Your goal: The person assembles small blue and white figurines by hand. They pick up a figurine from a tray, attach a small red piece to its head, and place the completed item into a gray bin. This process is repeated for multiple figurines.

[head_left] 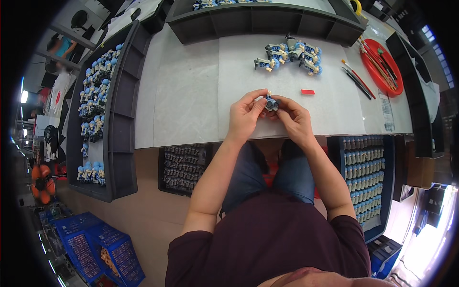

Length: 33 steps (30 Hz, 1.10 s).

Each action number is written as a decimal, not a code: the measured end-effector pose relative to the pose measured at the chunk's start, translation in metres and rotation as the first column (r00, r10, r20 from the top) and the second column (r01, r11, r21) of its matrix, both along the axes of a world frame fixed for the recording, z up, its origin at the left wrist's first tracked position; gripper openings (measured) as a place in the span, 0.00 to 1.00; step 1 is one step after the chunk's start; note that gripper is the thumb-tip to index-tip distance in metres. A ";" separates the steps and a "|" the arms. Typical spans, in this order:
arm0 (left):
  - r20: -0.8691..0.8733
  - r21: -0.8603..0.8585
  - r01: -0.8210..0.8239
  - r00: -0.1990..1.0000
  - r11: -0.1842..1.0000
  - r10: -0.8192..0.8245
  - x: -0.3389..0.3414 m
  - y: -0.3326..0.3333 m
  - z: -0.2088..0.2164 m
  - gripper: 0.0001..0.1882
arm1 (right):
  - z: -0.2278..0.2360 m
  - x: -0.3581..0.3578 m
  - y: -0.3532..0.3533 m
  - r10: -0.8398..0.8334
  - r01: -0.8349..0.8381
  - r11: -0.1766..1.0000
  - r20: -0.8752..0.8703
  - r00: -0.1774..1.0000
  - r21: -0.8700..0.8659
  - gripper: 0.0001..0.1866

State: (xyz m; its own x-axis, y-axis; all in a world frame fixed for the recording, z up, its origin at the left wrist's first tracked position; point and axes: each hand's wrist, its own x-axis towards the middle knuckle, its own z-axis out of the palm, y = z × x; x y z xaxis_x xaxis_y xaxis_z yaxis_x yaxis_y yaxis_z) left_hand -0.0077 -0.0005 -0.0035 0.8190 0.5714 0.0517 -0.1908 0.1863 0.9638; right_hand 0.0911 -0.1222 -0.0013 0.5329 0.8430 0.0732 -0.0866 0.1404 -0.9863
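Observation:
Between my two hands, above the near part of the white-covered table, is a small figurine (pixel 271 103) with blue and dark parts. My left hand (pixel 246 112) pinches it from the left with thumb and forefinger. From the other side, the fingers of my right hand (pixel 292 117) close on it too. Part of the figurine is hidden by my fingertips. Beyond my hands lies a loose cluster of blue-haired figurines (pixel 291 55), most of them on their sides. A small red block (pixel 307 92) rests on the paper to the right of my right hand.
A dark crate (pixel 125 86) of figurines stands at the left, another crate (pixel 267 24) along the back. Brushes (pixel 358 80) lie by a red oval tray (pixel 367 62) on the right. Below the table edge are a dark tray (pixel 174 188) and a blue-rimmed crate (pixel 388 191) with rows of parts.

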 end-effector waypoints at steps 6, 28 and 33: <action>0.126 0.026 0.005 0.992 1.000 -0.008 -0.004 -0.004 0.007 0.14 | 0.004 -0.005 -0.002 -0.041 0.041 0.999 0.025 0.999 0.023 0.15; 0.063 -0.158 -0.057 0.996 0.986 0.068 -0.005 0.004 0.000 0.13 | 0.002 -0.004 -0.003 0.041 -0.037 0.999 0.097 0.994 -0.040 0.27; 0.076 -0.176 -0.043 0.995 0.983 0.057 -0.004 0.005 -0.001 0.13 | 0.004 -0.005 -0.002 0.026 -0.020 0.999 0.120 0.992 -0.048 0.29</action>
